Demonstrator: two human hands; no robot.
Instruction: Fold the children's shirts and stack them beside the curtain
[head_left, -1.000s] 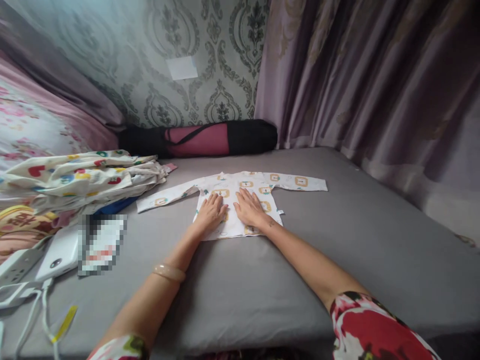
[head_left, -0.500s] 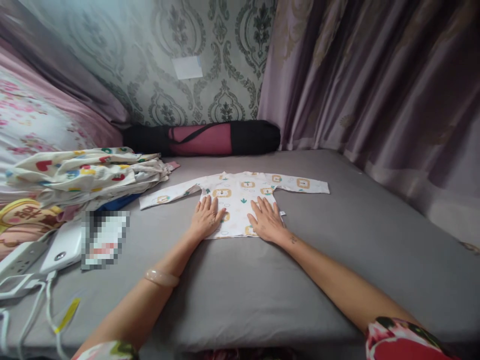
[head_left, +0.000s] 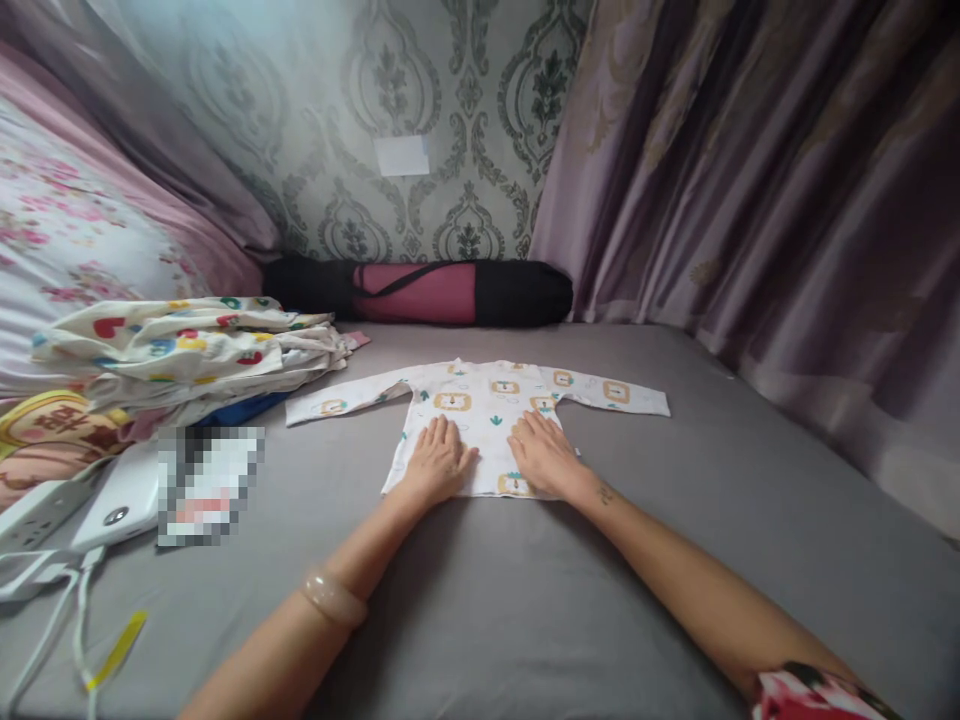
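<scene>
A small white long-sleeved shirt with yellow lion-like prints and green leaves lies spread on the grey sheet, sleeves stretched to both sides and hem towards me. My left hand rests on the lower left of the shirt, fingers apart and nothing held. On its lower right lies my right hand, also flat, with fingers slightly bent and holding nothing. Shirt fabric shows between the two hands.
Piled clothes lie at the left, near a white power bank, a power strip, cables and a blurred packet. A black and pink rolled bag lies along the wall; curtains hang right.
My left hand has moved inward from the shirt's left edge, uncovering that side of the hem. The fingers of my right hand are closer together. The view has shifted slightly.
</scene>
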